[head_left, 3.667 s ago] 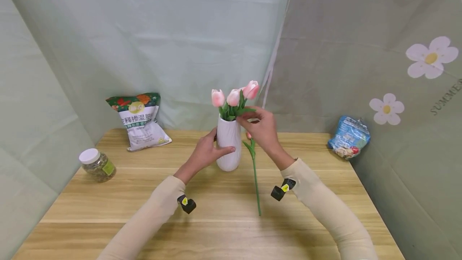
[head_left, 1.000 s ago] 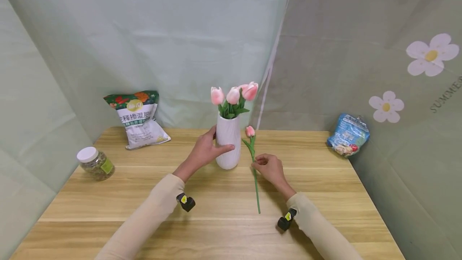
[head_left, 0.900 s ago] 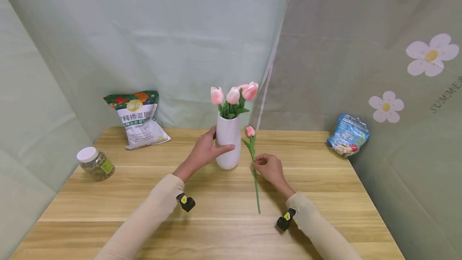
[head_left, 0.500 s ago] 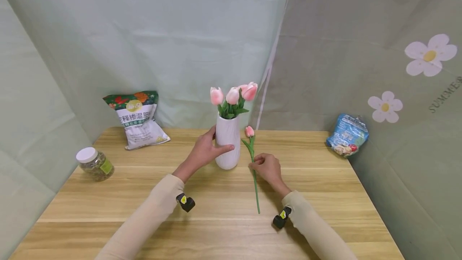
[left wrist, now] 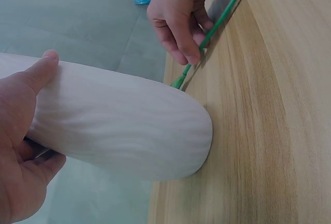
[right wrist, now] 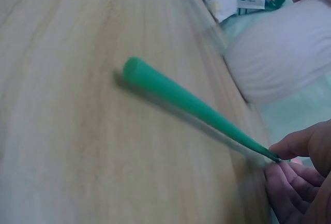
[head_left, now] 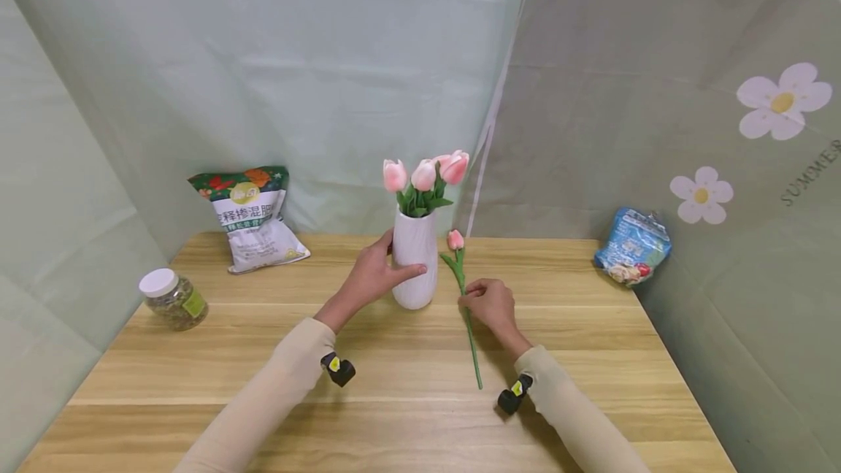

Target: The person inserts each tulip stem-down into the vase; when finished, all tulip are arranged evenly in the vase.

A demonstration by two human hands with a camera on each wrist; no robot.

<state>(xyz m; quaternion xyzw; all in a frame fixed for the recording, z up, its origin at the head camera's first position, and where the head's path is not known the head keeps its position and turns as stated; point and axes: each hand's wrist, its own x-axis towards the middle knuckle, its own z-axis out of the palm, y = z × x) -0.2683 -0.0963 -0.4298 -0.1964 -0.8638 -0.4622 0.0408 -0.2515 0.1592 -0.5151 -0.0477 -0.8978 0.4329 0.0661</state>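
A white ribbed vase [head_left: 415, 268] with three pink tulips [head_left: 425, 175] stands mid-table. My left hand [head_left: 373, 276] grips its side, thumb across the front [left wrist: 41, 66]. To its right a single pink tulip [head_left: 455, 240] with a long green stem [head_left: 471, 338] lies on the wood. My right hand [head_left: 489, 304] pinches that stem near its leaves; the stem's cut end [right wrist: 135, 68] is raised slightly off the table in the right wrist view. The vase [left wrist: 124, 125] fills the left wrist view, with the right hand [left wrist: 178, 19] beyond it.
A printed bag [head_left: 252, 217] leans against the back curtain at left. A white-lidded jar [head_left: 172, 301] stands near the table's left edge. A blue snack packet [head_left: 634, 245] sits at the right edge. Curtains close in behind and on both sides.
My right hand came down from the vase's flowers to the lying tulip and took its stem. In the last half second the stem's lower end swung slightly right. The left hand stayed on the vase.
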